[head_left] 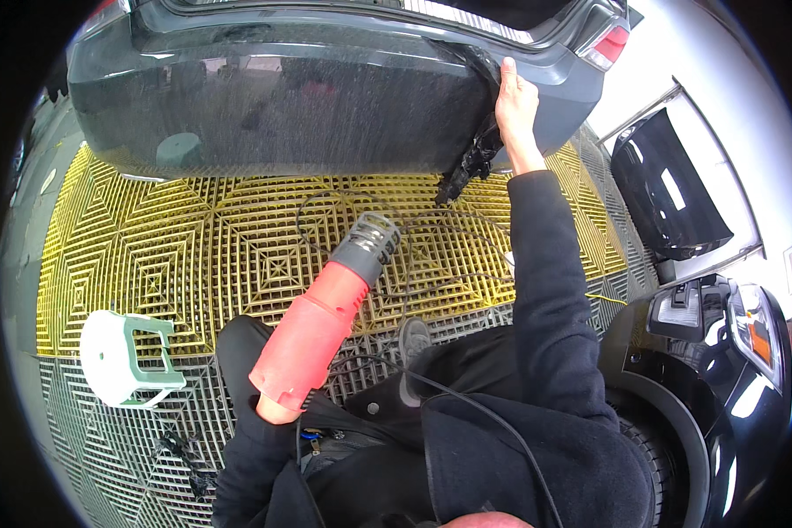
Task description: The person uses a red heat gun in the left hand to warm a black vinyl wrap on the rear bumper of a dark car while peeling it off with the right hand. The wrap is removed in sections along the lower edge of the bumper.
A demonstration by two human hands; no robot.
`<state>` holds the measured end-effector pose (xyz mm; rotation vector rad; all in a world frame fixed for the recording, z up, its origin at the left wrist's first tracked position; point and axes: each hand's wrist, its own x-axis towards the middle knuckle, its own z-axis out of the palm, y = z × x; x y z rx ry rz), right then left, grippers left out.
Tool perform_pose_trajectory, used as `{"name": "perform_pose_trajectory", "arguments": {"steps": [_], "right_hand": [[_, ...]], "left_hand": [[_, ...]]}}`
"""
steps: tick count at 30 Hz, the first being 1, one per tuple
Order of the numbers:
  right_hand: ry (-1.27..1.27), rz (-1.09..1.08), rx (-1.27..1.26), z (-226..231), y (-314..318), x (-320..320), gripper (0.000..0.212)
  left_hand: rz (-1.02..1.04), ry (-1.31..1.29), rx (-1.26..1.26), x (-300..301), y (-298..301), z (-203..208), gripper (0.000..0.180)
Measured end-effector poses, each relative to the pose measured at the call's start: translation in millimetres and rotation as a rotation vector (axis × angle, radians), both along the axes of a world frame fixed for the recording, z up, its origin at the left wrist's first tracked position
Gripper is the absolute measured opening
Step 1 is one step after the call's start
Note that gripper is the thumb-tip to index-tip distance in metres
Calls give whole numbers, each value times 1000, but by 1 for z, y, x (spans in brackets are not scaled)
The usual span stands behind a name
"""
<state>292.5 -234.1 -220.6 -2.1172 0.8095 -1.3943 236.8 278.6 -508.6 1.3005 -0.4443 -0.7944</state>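
Right hand gripping film edge on far grey bumper; left hand holding red heat gun, aimed but well short. Film mostly laid, edge unfinished.

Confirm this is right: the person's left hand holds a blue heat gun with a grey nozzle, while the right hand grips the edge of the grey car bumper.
Not quite: the head view shows the heat gun is red, not blue, with a grey nozzle. The left hand, mostly hidden behind it, holds it, and the right hand grips the edge of the grey car bumper.
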Motion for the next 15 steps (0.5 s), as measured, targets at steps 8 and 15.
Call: {"name": "perform_pose_trajectory", "arguments": {"steps": [8,15], "right_hand": [[30,77,42,-4,-8,0,70],[36,101,46,-6,0,-1,69]], "left_hand": [[13,-63,37,-11,5,2,37],[6,-140,62,-18,4,9,39]]}}
